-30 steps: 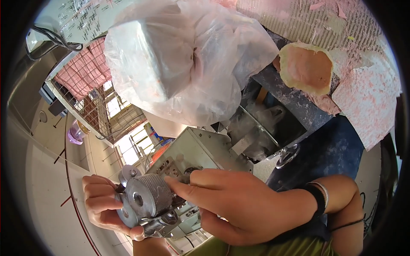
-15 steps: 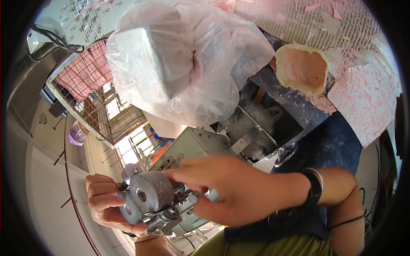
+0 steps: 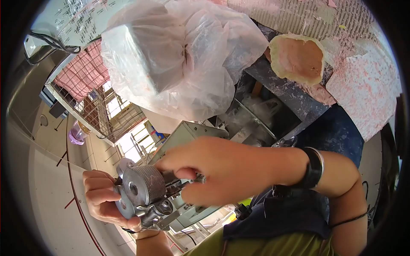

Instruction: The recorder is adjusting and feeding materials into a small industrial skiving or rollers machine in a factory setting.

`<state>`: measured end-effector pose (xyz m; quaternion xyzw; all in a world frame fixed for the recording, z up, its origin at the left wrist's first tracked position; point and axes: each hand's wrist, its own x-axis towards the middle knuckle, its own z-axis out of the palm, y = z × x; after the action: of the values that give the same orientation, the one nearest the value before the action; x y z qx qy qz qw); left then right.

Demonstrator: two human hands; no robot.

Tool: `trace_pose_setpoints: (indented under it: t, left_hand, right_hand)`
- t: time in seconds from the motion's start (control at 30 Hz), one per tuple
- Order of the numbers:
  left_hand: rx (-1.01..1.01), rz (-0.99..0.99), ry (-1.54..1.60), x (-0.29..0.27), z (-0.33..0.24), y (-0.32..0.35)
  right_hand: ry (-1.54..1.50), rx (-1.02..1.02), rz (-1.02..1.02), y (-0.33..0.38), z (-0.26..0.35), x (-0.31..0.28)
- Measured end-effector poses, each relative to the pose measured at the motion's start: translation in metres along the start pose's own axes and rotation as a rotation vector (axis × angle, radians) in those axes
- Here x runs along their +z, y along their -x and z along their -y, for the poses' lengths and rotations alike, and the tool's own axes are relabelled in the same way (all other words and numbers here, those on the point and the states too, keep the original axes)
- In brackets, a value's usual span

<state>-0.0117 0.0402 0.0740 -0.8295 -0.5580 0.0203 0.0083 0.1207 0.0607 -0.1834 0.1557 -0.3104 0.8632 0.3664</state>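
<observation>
A metal roller assembly (image 3: 160, 211) with a thick knurled roller (image 3: 154, 184) and smooth discs sits low in the view, left of centre. My left hand (image 3: 100, 198) is closed around its outer side, fingers wrapped over the smooth disc (image 3: 124, 205) and thumb beneath. From the right, my right hand (image 3: 218, 170) reaches over the assembly, wearing a black band and a silver bangle (image 3: 315, 166). Its index finger extends to the knurled roller's rear edge, and its thumb stays apart from the bent fingers. Nothing shows held between them, though some fingers are hidden.
A pale green machine housing (image 3: 188, 134) stands behind my hands. Beyond it, a large object is wrapped in translucent plastic (image 3: 171, 59). To the right are an opening holding plastic bags (image 3: 260, 111), a crusted shallow bowl (image 3: 297, 59) and a pink-speckled board (image 3: 363, 89). A wire basket (image 3: 81, 81) stands left.
My right hand has shifted slightly left and up along the assembly. My left hand keeps its hold. The whole view has shifted a little.
</observation>
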Motion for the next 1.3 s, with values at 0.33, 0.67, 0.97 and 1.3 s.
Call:
trace_pose_setpoints:
  t: [0.33,0.67,0.97,1.3]
  left_hand:
    - [-0.043,-0.081,0.063,0.003,0.002,0.000]
    - [-0.263,0.144,-0.014,-0.007,-0.018,-0.012]
    - [-0.245,0.406,-0.353,-0.028,-0.039,-0.028]
    - [-0.138,0.477,-0.242,-0.032,-0.027,-0.036]
  right_hand:
    - [0.624,-0.090,-0.110,0.013,-0.023,0.016]
    - [0.869,-0.281,-0.293,0.032,-0.036,0.034]
    - [0.476,-0.459,-0.438,0.036,-0.030,0.039]
    - [0.343,-0.454,-0.514,0.020,-0.023,0.043]
